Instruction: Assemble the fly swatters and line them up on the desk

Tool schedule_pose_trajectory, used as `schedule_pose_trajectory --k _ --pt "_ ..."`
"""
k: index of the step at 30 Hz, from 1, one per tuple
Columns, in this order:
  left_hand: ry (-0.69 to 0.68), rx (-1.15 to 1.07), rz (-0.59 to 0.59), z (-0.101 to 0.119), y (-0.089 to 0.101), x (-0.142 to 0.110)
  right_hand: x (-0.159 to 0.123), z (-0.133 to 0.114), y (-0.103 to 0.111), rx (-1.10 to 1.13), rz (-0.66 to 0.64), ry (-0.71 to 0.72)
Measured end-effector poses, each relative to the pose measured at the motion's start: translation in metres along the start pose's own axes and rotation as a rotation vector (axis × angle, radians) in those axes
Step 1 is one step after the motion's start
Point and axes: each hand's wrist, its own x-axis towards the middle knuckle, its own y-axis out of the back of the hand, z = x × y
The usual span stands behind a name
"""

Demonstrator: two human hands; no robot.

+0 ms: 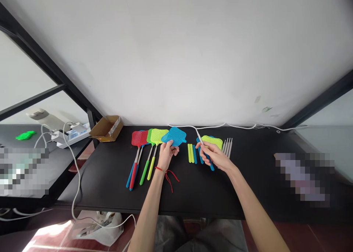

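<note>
1. The blue mesh swatter head (176, 136) is gripped at its near edge by the left hand (168, 149), with the thumb laid on top; it is held above the bench (110, 178).
2. A silvery rod (200, 138) with a blue handle (211, 166) is gripped between the thumb and fingers of the right hand (211, 152), its bare end pointed away from the body. The rod and the swatter head are held apart.
3. Between the hands, two yellow-green tubes (191, 153) and a blue tube (195, 154) are laid side by side; more blue is partly covered by the right hand.
4. Just beyond the right hand, a yellow-green swatter head (216, 141) is seen over a blue one, and several grey rods (227, 146) are lined up to its right.
5. To the left of the left hand, swatters with red (140, 138), green (149, 136) and yellow-green heads (159, 135) are laid out overlapping, their handles turned toward the body; blue is glimpsed beneath.
6. An open cardboard box (108, 129) is set at the far left corner, and a white cable (226, 124) is run along the wall.
7. At the right, an item is hidden by pixelation.
</note>
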Motion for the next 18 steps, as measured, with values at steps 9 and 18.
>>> schedule_pose_trajectory --k 9,18 --pt "-0.032 -0.061 0.115 -0.002 0.011 0.006 0.000 0.003 0.001 -0.130 -0.091 -0.095" --pt "-0.031 -0.143 0.128 0.002 0.011 0.005 0.002 0.007 0.000 -0.213 -0.151 -0.130"
